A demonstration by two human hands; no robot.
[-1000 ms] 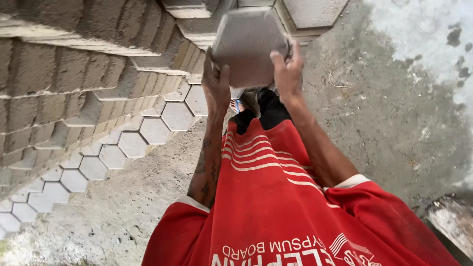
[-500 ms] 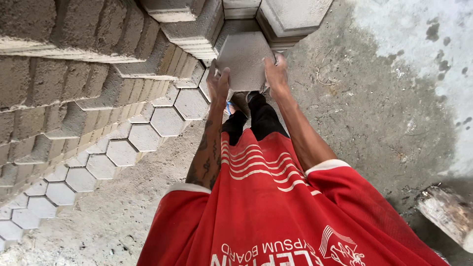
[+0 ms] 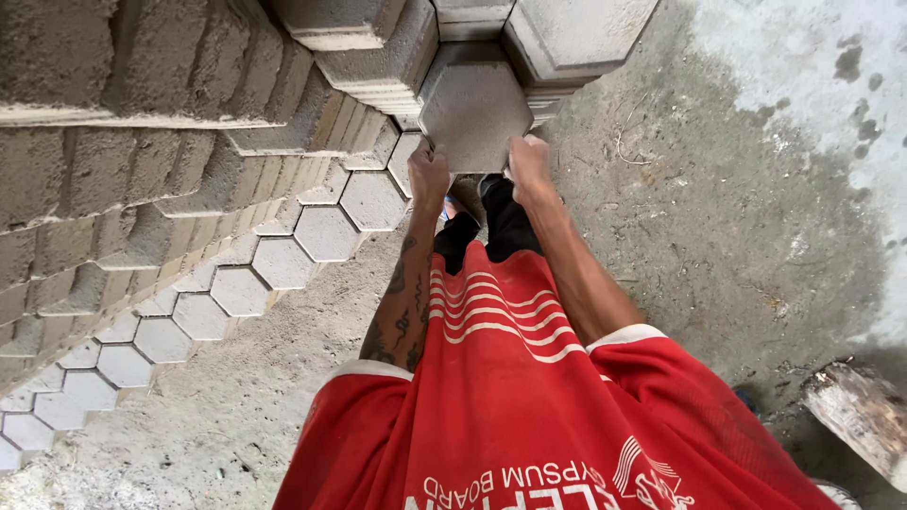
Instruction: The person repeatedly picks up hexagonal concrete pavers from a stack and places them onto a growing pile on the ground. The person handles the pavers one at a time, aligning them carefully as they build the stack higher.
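A grey hexagonal concrete paving block (image 3: pixel 475 113) lies flat in a gap between taller block stacks at the top of the head view. My left hand (image 3: pixel 428 176) grips its near left edge, fingers curled against the side. My right hand (image 3: pixel 529 167) grips its near right edge. Both arms reach straight ahead past my red shirt (image 3: pixel 529 397). The block's far edge sits under the overhang of the neighbouring stacks.
Tall stacks of hexagonal blocks (image 3: pixel 142 113) fill the left and top. A single low layer of hexagons (image 3: pixel 236 283) runs along their foot. Rough concrete floor (image 3: pixel 737 217) spreads to the right, with a pale patch at the far right. A worn wooden piece (image 3: pixel 864 416) lies at lower right.
The block, held up and tilted before, has moved forward and down into the gap between the stacks. Both hands went with it and stay on its near edges.
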